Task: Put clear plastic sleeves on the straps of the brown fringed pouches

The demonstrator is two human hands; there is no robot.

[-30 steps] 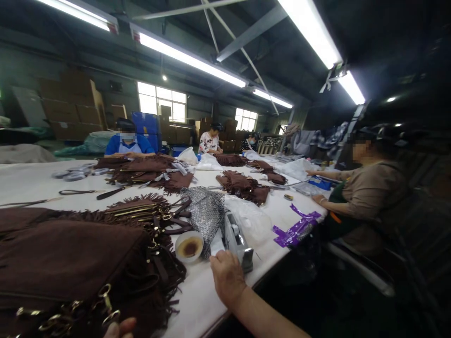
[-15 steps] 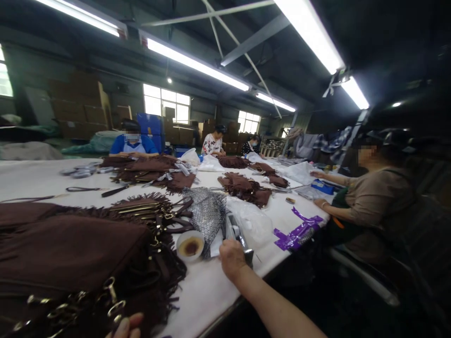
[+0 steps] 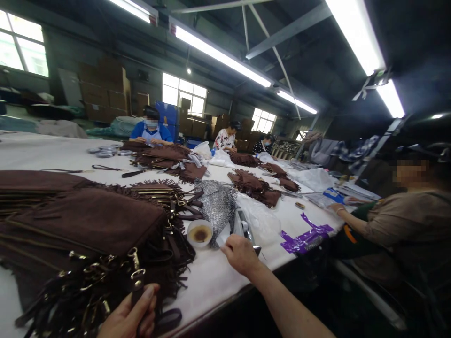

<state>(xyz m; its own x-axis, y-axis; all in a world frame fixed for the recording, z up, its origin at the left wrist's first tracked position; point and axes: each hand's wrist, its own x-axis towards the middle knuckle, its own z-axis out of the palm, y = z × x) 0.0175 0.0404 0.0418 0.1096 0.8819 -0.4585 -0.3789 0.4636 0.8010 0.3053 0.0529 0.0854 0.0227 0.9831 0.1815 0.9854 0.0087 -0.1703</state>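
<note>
At the bottom, my left hand (image 3: 136,312) pinches a dark leather strap (image 3: 138,285) whose gold clasp points up over the pile. Stacked brown fringed bags (image 3: 95,220) with gold zips and clasps lie beside and beyond it. My right hand (image 3: 241,256) is closed by the near end of a grey metal dispenser (image 3: 243,225); what its fingers hold, if anything, is too small to make out. Left of that hand stands a round white dish (image 3: 199,233) with brown residue, next to a grey mesh-patterned sheet (image 3: 215,203).
A purple plastic wrapper (image 3: 306,237) lies near the table edge (image 3: 225,300). Clear plastic (image 3: 262,218) and more brown bags (image 3: 252,185) are further back. A person (image 3: 398,225) sits at the right; several others work across the table.
The view has shifted down and left. My left hand has come further into view with the strap. My right hand remains beside the dispenser, its fingers now turned more to the left.
</note>
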